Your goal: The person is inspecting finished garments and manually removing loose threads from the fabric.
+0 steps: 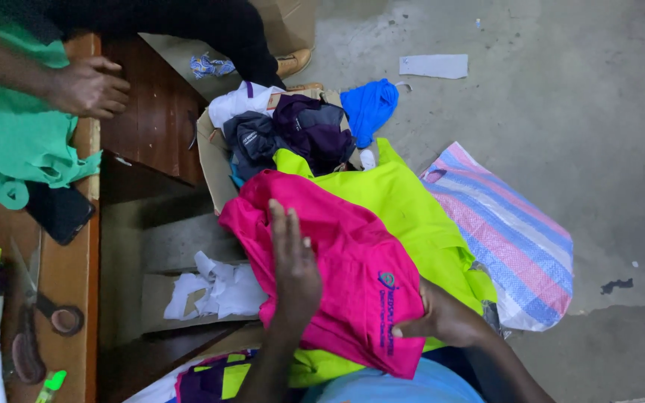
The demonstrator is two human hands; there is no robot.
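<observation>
Bright pink cloth garment with a small chest emblem spread over lime-yellow fabric on lap, half smoothed: left hand flat, fingers open; right hand pinching hem. Folding not yet visible.

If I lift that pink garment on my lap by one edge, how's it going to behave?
The pink garment would probably droop and unfold, since it already lies creased and draped over the yellow-green garment. It looks like thin cloth, so likely light. The left hand rests flat on it and the right hand grips its edge; it may drag the layer beneath.
</observation>
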